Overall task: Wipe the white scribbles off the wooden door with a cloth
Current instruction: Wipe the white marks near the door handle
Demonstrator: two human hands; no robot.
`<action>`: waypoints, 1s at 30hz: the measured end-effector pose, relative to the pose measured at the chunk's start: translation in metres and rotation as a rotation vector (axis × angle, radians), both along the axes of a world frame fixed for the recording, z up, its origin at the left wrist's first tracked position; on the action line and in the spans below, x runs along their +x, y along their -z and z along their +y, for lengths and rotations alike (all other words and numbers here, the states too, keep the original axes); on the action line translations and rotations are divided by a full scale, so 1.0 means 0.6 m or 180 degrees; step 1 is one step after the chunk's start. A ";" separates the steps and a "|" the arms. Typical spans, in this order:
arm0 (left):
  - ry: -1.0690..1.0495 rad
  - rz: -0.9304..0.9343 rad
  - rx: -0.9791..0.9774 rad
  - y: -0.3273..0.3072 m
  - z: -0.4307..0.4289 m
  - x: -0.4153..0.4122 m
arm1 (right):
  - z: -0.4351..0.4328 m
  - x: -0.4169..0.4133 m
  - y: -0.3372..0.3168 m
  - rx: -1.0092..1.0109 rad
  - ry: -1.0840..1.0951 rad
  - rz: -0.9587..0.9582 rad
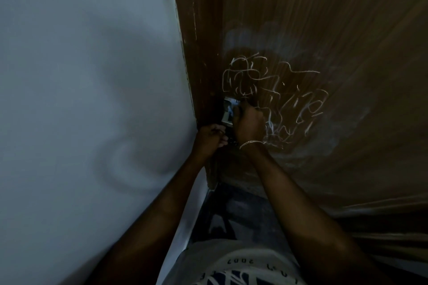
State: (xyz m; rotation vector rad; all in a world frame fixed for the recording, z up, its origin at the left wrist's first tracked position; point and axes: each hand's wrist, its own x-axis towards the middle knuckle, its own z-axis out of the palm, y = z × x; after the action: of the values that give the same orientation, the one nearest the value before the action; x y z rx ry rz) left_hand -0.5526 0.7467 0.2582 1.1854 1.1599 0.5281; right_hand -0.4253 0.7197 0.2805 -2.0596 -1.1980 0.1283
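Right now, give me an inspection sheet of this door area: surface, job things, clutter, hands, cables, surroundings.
Surface: wooden door, brown, with hazy pale smears around the marks.
Job's things: white scribbles unwiped, right of the lock; cloth not seen.
Clutter: nothing seen.
Hands: left hand and right hand both curled at the metal lock on the door's edge; too dark to tell what they grip.
Cables: nothing seen.
Surroundings: pale wall left of the door; dark floor below.
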 end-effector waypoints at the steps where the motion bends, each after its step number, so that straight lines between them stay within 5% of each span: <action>1: -0.0009 -0.0002 -0.0007 0.002 0.002 -0.001 | 0.001 -0.001 -0.002 -0.0014 0.0010 0.0000; 13: 0.0001 0.0110 0.0034 0.019 0.003 -0.004 | -0.003 0.013 0.002 -0.0209 -0.0148 0.0044; 18: -0.0039 0.0142 -0.0201 0.042 0.005 -0.004 | -0.023 0.018 -0.009 0.0564 -0.0424 0.0076; 25: 0.0247 0.0231 -0.1101 0.097 -0.004 0.008 | -0.104 0.028 0.053 0.1311 0.0005 0.0886; 30: 0.0228 -0.0005 -0.1252 0.142 -0.014 0.021 | -0.136 0.019 0.117 0.1013 0.0563 0.1864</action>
State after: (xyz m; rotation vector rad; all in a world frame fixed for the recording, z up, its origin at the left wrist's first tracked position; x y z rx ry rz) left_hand -0.5398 0.7383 0.1731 0.8818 1.1520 0.2309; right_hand -0.4140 0.6382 0.2101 -1.6704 -0.6270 0.3983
